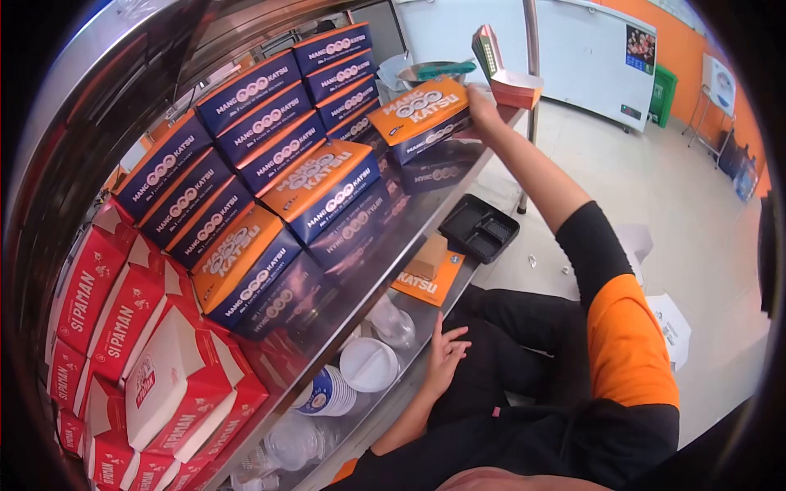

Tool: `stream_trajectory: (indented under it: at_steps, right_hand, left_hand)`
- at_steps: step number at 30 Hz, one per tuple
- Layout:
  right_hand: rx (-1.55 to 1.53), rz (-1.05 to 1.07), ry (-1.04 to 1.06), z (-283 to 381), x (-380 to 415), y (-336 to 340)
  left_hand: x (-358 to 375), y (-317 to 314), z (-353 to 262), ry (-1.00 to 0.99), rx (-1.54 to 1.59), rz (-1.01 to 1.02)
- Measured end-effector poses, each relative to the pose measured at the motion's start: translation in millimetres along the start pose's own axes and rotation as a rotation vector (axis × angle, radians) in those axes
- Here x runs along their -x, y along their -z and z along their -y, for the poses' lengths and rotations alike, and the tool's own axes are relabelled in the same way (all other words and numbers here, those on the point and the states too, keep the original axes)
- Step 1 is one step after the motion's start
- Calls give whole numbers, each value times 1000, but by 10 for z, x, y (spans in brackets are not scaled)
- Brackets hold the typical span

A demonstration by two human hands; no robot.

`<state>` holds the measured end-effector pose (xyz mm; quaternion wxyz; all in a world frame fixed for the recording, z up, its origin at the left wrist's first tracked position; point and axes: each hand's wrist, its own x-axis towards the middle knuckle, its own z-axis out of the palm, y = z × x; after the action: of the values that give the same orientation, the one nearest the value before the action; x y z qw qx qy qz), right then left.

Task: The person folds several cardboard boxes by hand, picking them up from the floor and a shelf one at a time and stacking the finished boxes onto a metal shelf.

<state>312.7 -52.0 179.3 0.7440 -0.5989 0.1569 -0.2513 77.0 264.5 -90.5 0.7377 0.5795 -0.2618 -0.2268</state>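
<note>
My right hand (485, 113) is closed on the right end of an orange and navy "Mang Katsu" cardboard box (422, 114) at the far end of the steel shelf top; its fingertips are partly hidden. The box's mirrored image shows in the metal just below it. Lower down, my left hand (445, 353) is empty with its fingers apart, beside the lower shelf's edge and near my leg. Closest to it are a flat orange box (434, 282) with a brown carton on it, and stacked white lids (370, 364).
Stacks of navy boxes (258, 90) and red "Si Paman" boxes (176, 385) fill the shelf's left side. A paper food tray (516, 79) and a metal bowl (434, 72) stand at the far end. A black compartment tray (479, 229) juts past the lower shelf.
</note>
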Motion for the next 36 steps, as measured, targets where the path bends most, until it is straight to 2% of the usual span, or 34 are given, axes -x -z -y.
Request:
stream_trajectory:
  at_steps: [1,3,7,12,15,16,19,20,23,27,29,33,36]
  right_hand:
    - [69,-21,-24,-28,-84,-103]
    - [324,-137,77,-103,-230,-319]
    - [590,-69,39,-169,-430,-447]
    - [502,10,-30,-197,-491,-482]
    - [365,-153,97,-275,-520,-428]
    - [455,-128,120,-271,-699,-282]
    - [57,-148,154,-109,-550,-184]
    - [-182,-130,117,128,-122,-301]
    - [-274,68,42,377,356,-389]
    - [-188,356,51,445,1173,-893]
    - [-6,504,129,525,1706,-1148]
    - [175,605,184,483,2072,-1698]
    - [219,625,105,469,2120,-2028]
  left_hand:
    - [10,59,47,11,11,-6]
    - [6,154,113,35,27,-21]
    - [-40,269,168,73,40,-16]
    - [-126,285,230,101,46,-2]
    - [-146,270,231,106,34,3]
    - [-141,264,223,108,29,-4]
    - [-116,219,217,104,26,-51]
    - [-109,208,219,102,29,-59]
    - [-71,194,202,102,-2,-27]
    - [-48,84,177,110,-16,-21]
    - [-29,43,178,93,-12,-30]
    - [49,32,152,61,-10,-52]
    - [114,25,117,47,0,-55]
